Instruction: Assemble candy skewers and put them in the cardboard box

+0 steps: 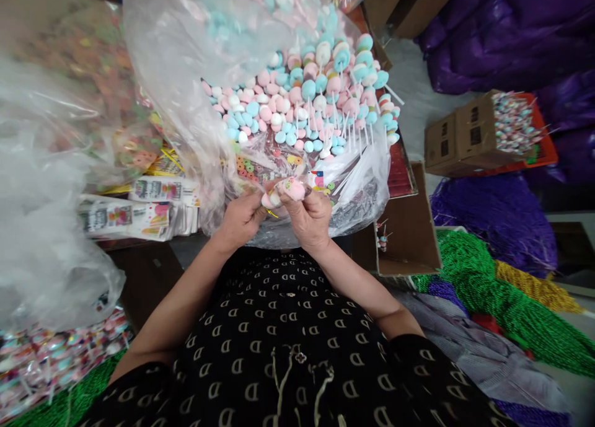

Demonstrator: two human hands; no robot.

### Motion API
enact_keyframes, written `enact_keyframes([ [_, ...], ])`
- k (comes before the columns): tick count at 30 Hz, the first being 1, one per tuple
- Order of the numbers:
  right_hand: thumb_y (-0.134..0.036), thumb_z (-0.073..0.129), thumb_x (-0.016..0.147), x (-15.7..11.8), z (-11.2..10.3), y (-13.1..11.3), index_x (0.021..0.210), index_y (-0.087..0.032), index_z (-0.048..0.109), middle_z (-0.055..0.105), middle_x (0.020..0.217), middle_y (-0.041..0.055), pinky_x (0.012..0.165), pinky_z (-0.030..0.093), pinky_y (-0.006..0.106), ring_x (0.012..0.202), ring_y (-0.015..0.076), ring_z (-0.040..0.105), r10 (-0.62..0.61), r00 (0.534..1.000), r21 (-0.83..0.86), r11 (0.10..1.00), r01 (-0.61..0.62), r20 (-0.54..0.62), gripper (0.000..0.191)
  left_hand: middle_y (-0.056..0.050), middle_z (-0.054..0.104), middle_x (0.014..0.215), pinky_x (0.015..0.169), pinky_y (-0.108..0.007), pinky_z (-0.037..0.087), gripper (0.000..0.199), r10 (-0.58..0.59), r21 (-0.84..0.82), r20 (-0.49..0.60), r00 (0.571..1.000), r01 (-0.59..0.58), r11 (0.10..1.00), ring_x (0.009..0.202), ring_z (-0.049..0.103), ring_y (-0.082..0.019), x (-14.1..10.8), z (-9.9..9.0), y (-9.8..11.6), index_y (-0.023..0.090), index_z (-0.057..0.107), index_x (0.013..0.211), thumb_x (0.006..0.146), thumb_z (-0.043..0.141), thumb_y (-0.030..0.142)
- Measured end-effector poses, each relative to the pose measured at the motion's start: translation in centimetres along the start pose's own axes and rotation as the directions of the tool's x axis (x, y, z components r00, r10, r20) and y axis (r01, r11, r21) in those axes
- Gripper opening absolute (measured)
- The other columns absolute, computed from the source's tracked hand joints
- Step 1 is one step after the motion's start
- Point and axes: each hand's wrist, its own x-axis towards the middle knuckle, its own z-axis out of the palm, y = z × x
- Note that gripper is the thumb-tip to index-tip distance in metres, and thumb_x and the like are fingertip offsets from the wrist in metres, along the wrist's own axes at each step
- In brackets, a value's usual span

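Note:
Close to my body, both hands meet on a pink-and-white candy pop point(290, 189) that appears to be in a clear wrapper. My left hand point(242, 219) pinches its left end with thumb and fingers. My right hand point(310, 219) closes around the right end, thumb on the pink candy. A short yellow twist tie point(272, 213) shows just below, between the hands. Beyond them, pink, blue and white candies point(264, 112) lie loose in a large clear plastic bag point(186, 61). Finished-looking candy skewers point(334, 86) on white sticks are heaped at the bag's right side. Small ring candies point(245, 167) lie just past my hands.
Stacks of printed cards point(151, 210) lie left of my hands beside a big cloudy plastic bag point(41, 228). An open cardboard box point(409, 228) stands to the right. Farther right are a box of wrapped pops point(458, 132), purple bags point(502, 36) and green bead strands point(502, 297).

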Motion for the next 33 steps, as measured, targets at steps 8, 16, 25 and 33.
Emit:
enact_keyframes([
  [8,-0.05,0.071,0.09,-0.3,-0.7,-0.5,0.092,-0.031,0.08,0.081,0.099,0.0031,0.096,0.06,0.043,0.096,0.0242,0.075,-0.077,0.991,-0.008,0.997,0.078,0.107,0.022,-0.005,0.074,0.082,0.072,-0.031,0.053,0.039,0.068,-0.04,-0.002,0.998,-0.068,0.997,0.077,0.07,-0.021,-0.2,0.0,0.0,0.019,0.073,0.097,0.104,0.049,0.049],
  [16,-0.049,0.068,0.091,-0.4,-0.6,-1.6,0.112,-0.029,0.072,0.078,0.118,0.0072,0.112,0.054,0.048,0.117,0.0265,0.071,-0.139,0.972,-0.046,0.987,0.151,0.19,0.028,-0.01,0.079,0.094,0.074,-0.034,0.058,0.05,0.012,-0.065,-0.035,0.999,-0.015,0.998,0.082,0.074,-0.023,-0.3,0.0,0.0,0.021,0.076,0.111,0.103,0.045,0.059],
  [25,-0.04,0.057,0.103,0.1,-0.4,-0.2,0.109,-0.024,0.065,0.081,0.106,0.0068,0.094,0.064,0.042,0.106,0.0212,0.077,-0.487,0.864,-0.067,0.865,0.497,0.124,0.019,-0.012,0.082,0.111,0.084,-0.031,0.059,0.054,0.03,-0.029,-0.037,0.999,-0.031,0.999,0.093,0.077,-0.022,-0.3,-0.1,0.3,0.016,0.073,0.128,0.105,0.045,0.056],
  [33,-0.034,0.056,0.105,-0.2,-0.8,-1.0,0.112,-0.026,0.075,0.083,0.108,0.0048,0.094,0.065,0.036,0.107,0.0201,0.079,-0.499,0.857,-0.124,0.849,0.513,0.126,0.022,-0.011,0.082,0.109,0.083,-0.03,0.059,0.043,0.098,-0.05,-0.08,0.992,-0.102,0.994,0.092,0.078,-0.021,-0.3,0.2,0.0,0.018,0.074,0.124,0.106,0.048,0.047],
])
